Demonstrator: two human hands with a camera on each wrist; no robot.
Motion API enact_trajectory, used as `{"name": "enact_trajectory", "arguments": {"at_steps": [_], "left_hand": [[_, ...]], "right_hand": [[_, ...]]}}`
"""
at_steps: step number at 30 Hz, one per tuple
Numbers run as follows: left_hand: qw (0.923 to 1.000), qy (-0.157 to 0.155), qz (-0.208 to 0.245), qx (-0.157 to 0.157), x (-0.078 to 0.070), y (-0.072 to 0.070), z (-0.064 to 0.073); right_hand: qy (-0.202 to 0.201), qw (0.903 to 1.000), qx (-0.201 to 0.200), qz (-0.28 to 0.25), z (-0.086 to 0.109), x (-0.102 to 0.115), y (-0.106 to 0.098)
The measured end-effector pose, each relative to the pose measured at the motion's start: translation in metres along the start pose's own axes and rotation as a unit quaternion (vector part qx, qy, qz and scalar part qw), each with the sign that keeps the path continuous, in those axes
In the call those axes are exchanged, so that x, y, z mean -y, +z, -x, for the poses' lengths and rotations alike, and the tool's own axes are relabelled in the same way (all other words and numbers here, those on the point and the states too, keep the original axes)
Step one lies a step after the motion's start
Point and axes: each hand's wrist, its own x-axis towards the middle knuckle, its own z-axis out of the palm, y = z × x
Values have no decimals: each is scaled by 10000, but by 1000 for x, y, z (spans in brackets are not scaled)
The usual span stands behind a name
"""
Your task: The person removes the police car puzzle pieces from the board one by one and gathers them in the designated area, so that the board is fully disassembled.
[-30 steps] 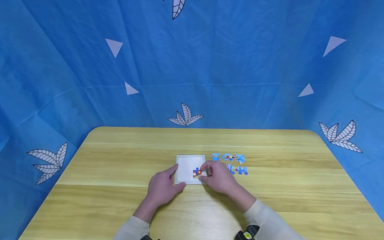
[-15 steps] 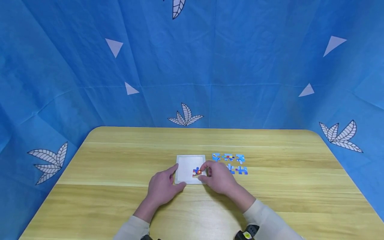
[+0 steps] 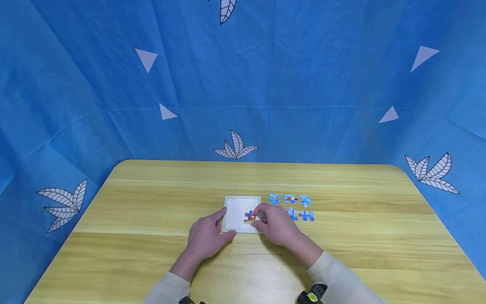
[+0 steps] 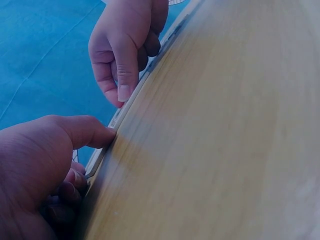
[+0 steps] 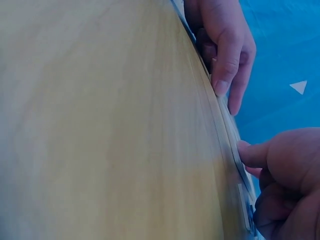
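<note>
A white square puzzle tray [image 3: 234,210] lies flat on the table. My left hand [image 3: 206,237] grips its near left corner, thumb at the front edge and index finger along the left side; the left wrist view shows the thumb [image 4: 95,132] against that edge. My right hand [image 3: 279,224] pinches a red, blue and tan jigsaw piece [image 3: 249,216] between thumb and index finger, over the tray's near right part. The fingers cover the piece's right side. In the right wrist view, the right hand [image 5: 292,175] is low at the tray's edge.
Several loose jigsaw pieces [image 3: 290,198] lie in two rows on the wooden table [image 3: 360,236], just right of the tray. My right hand partly hides the nearer row [image 3: 306,215]. A blue patterned cloth [image 3: 311,84] hangs behind the table.
The jigsaw piece shifts and tilts very slightly under the right fingers. Both hands stay in the same places, and the head view moves a little.
</note>
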Motion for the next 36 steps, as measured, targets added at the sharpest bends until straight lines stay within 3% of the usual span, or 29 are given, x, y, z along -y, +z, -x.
{"name": "enact_trajectory", "arguments": {"at_steps": [13,23,36], "left_hand": [[10000,27,-49,5,-1,1,-1],[9999,9,-100,-26,1,1,-1],[9999,45,-96,-46,2,2,-1]], "right_hand": [[43,10000,67,7,-3,0,-1],[-368,9978,335,428,-2,1,3],[-329,9992,204,58,3,-1,2]]}}
